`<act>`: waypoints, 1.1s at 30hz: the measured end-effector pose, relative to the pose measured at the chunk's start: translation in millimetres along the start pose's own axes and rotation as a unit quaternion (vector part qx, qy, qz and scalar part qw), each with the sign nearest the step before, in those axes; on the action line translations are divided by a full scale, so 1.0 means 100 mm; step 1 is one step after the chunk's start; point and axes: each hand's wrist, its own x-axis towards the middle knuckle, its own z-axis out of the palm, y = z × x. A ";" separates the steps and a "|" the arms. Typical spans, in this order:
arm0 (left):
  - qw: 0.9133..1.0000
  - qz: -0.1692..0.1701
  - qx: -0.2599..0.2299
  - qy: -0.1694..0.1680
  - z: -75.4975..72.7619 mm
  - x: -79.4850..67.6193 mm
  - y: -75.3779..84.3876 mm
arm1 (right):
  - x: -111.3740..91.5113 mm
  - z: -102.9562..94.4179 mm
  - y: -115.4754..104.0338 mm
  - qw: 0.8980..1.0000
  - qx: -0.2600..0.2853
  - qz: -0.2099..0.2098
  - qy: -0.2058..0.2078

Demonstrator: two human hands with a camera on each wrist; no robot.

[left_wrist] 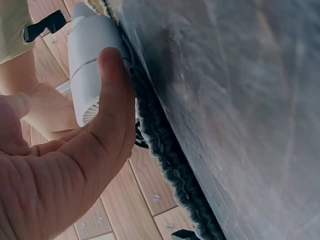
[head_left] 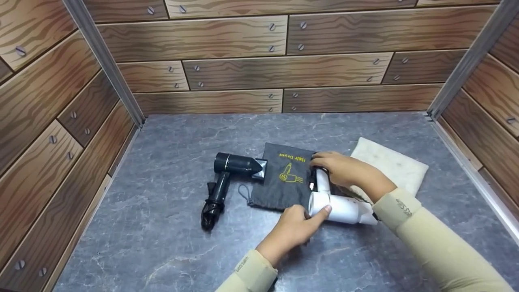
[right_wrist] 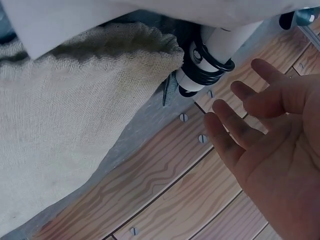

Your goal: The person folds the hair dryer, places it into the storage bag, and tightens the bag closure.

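A white hair dryer [head_left: 338,209] lies with its barrel nearest me and its handle pointing away. My left hand [head_left: 298,225] grips the rear end of the barrel, thumb along its side; the left wrist view shows a digit pressed against the white casing [left_wrist: 82,55]. Above the handle end is my right hand [head_left: 344,168]; in the right wrist view its loosely bent fingers stand apart from the handle [right_wrist: 227,45], which has black cord wound round it. Under the handle lies a dark grey drawstring pouch [head_left: 275,190] with a yellow hair dryer print.
Left of the pouch lies a black hair dryer [head_left: 235,163], its cord bundled at the handle and its nozzle over the pouch edge. A cream cloth pouch [head_left: 389,162] lies at the right, partly behind my right arm. Wood-patterned walls [head_left: 235,75] enclose the grey marbled tabletop [head_left: 162,251].
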 end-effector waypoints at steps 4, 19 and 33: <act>1.000 -0.010 0.002 0.005 0.02 0.02 -0.01 | 0.03 0.01 0.01 0.999 -0.017 0.014 -0.029; 1.000 -0.004 0.017 0.014 0.02 0.08 -0.01 | 0.18 0.08 0.10 0.997 -0.071 -0.018 -0.038; 0.999 -0.013 0.030 0.006 0.00 0.12 -0.02 | 0.23 0.18 0.11 0.992 -0.116 -0.057 0.015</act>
